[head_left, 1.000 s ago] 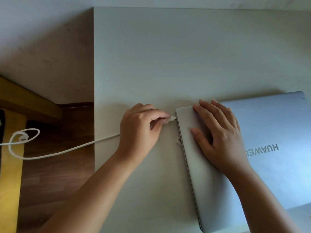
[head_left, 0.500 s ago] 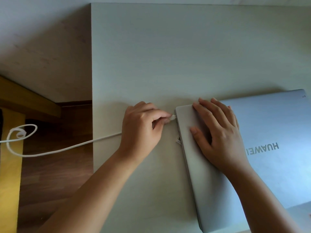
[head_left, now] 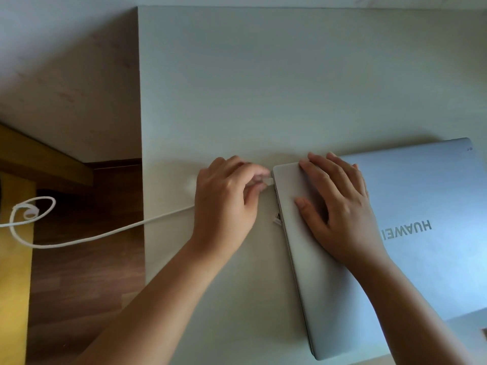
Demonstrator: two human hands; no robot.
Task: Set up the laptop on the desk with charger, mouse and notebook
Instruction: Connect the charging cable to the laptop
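At the far left edge of the frame, a mustard-yellow panel (head_left: 14, 272) runs down beside a dark wood-grain floor (head_left: 87, 259). A thin, round white charger cable (head_left: 105, 234) curls into a loose loop at middle left over the floor, then stretches right in a shallow curve, crossing onto the surface (head_left: 263, 88), a smooth, matte, pale grey-green rectangular top that fills most of the frame.

At the centre, the left hand (head_left: 226, 204) is curled, with thumb and fingertips pinching the small white plug (head_left: 268, 179) at the cable's end. The plug tip meets the left side edge of the laptop, near its far corner; whether it is fully seated cannot be told. Just below it, a small pale tab (head_left: 276, 221) lies on the surface against the laptop's edge.

To the right, the closed laptop (head_left: 421, 259) lies flat on the surface in the lower right of the frame, a slim silver metal slab with rounded corners and a brushed, faintly bluish lid, with "HUAWEI" in shiny letters reading upside down. The right hand (head_left: 340, 206) rests flat on the lid near its upper left corner, fingers spread and extended, gripping nothing, pressing on the metal.
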